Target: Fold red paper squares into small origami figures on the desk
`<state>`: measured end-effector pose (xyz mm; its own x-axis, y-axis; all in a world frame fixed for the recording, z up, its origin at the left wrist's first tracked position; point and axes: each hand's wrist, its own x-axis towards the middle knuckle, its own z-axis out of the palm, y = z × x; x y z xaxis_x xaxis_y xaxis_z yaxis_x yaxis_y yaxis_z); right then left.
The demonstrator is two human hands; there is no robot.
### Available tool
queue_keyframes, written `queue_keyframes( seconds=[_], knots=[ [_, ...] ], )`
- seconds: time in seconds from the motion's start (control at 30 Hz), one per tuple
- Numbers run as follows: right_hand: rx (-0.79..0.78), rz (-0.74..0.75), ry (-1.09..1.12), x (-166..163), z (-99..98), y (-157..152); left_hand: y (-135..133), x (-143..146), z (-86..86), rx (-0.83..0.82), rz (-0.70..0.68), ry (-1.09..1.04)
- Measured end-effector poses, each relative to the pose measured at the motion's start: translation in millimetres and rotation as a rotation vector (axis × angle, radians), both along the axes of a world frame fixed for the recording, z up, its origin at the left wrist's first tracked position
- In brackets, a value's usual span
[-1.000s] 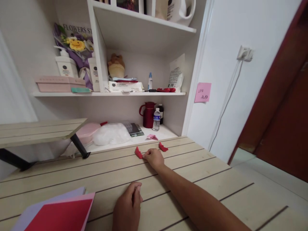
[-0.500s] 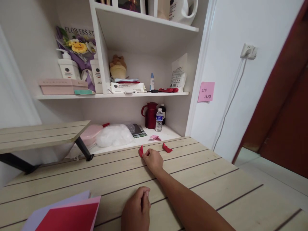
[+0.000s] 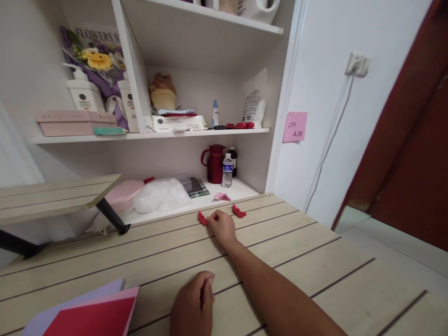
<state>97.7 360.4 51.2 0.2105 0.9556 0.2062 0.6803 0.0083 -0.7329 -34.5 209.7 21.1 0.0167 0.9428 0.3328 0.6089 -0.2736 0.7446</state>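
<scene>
My right hand [image 3: 221,226] reaches far across the slatted wooden table [image 3: 315,261], its fingers pinched on a small folded red paper piece [image 3: 202,218] that touches the tabletop. A second folded red paper piece [image 3: 239,212] lies just right of that hand. A folded pink paper piece [image 3: 221,196] sits beyond on the white lower shelf. My left hand [image 3: 193,305] rests on the table near me as a loose fist; nothing shows in it. Sheets of red, pink and lilac paper [image 3: 89,315] lie at the near left.
White shelving stands behind the table, holding a red jug [image 3: 214,163], a water bottle [image 3: 227,171], a plastic bag [image 3: 161,194] and toiletries. A raised wooden stand [image 3: 52,198] is at left. A pink sticky note [image 3: 295,127], a wall socket and a red door are at right.
My right hand has set the red paper piece down a little farther back and lower on the table. The view has shifted slightly; the left hand stays put.
</scene>
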Motion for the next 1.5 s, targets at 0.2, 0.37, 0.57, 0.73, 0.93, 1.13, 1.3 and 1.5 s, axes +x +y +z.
queue_keyframes(
  seconds=[0.2, 0.37, 0.57, 0.73, 0.93, 1.13, 1.3, 1.5],
  knots=[
    [0.006, 0.054, 0.038, 6.7, -5.7, 3.6, -0.6, 0.0, -2.0, -0.003, 0.004, 0.007],
    [0.072, 0.085, 0.018, 14.3, -3.9, 2.6, -1.4, 0.2, -2.0, 0.004, -0.012, 0.023],
    [0.193, 0.229, -0.125, 11.9, 7.7, -10.1, -1.9, 1.0, -5.9, 0.021, -0.009, 0.056],
    [0.195, 0.367, -0.324, -4.6, 13.5, -24.7, -2.4, 0.4, -8.0, 0.039, -0.036, 0.111],
    [0.145, 0.322, -0.454, -7.2, 12.1, -23.8, -7.0, 3.3, -0.2, 0.032, -0.060, 0.178],
    [0.113, 0.291, -0.444, -8.1, 11.7, -20.7, -8.5, 5.1, 0.8, 0.069, -0.083, 0.197],
    [0.078, 0.241, -0.338, -9.0, 10.1, -16.7, -6.9, 7.0, -6.5, 0.144, -0.060, 0.147],
    [-0.034, 0.141, -0.161, 0.9, -0.3, -3.7, -3.0, 5.0, -13.7, 0.167, -0.082, 0.130]
  ],
)
